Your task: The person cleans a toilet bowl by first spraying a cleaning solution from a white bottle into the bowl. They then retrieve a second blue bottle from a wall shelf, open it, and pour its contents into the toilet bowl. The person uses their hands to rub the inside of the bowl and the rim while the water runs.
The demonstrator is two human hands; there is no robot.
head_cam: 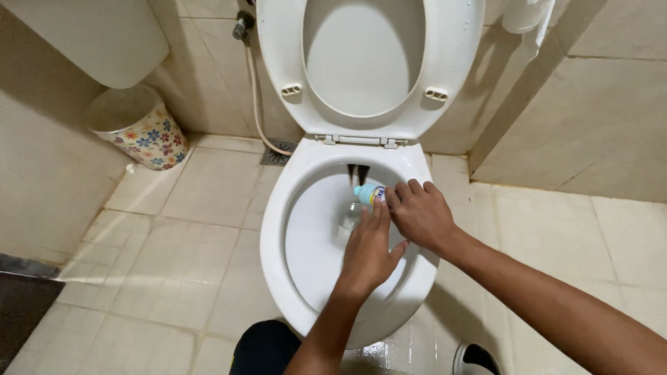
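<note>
A white toilet (274, 229) stands with seat and lid (361, 62) raised. Over the open bowl, both my hands hold a small light-blue bottle (368, 193) with a yellow and white label, its end pointing toward the back of the bowl. My right hand (420, 212) wraps around the bottle from the right. From below, my left hand (368, 250) reaches in, fingers touching the bottle's near end. Most of the bottle is hidden by my hands. Water lies at the bottom of the bowl.
A flower-patterned bin (139, 128) stands at the left by the wall. A spray hose (256, 90) hangs beside the toilet above a floor drain (278, 154). Beige tiled floor, wet near my knee (267, 347) and shoe (476, 360). A tiled wall corner rises on the right.
</note>
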